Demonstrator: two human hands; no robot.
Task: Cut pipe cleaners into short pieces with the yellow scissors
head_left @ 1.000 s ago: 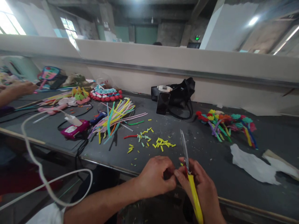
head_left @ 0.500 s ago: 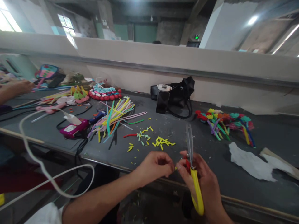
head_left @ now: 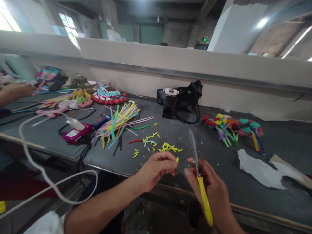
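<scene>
Between thumb and fingertips, my left hand (head_left: 161,167) pinches a small yellow piece (head_left: 177,159), its tip sticking up. My right hand (head_left: 211,183) is closed around scissors (head_left: 201,191) with yellow handles, the blades pointing up and away from me. A gap separates the two hands above the table's front edge. Just beyond my left hand lies a heap of short yellow cut pieces (head_left: 170,147). Pale green bits (head_left: 149,141) and a red strip (head_left: 136,141) lie to its left. Farther left is a bundle of long fuzzy coloured stems (head_left: 122,120).
A magenta device (head_left: 76,133) with a white cable lies at left. A black bag (head_left: 191,97) with a phone (head_left: 169,106) leaning on it stands at the back. Colourful fuzzy flowers (head_left: 231,125) and white paper (head_left: 259,169) lie right. Another person's hand (head_left: 18,91) is far left.
My left hand has moved up and left, away from the scissors, and the yellow piece now shows at its fingertips. The scissors have turned slightly, blades tilting left.
</scene>
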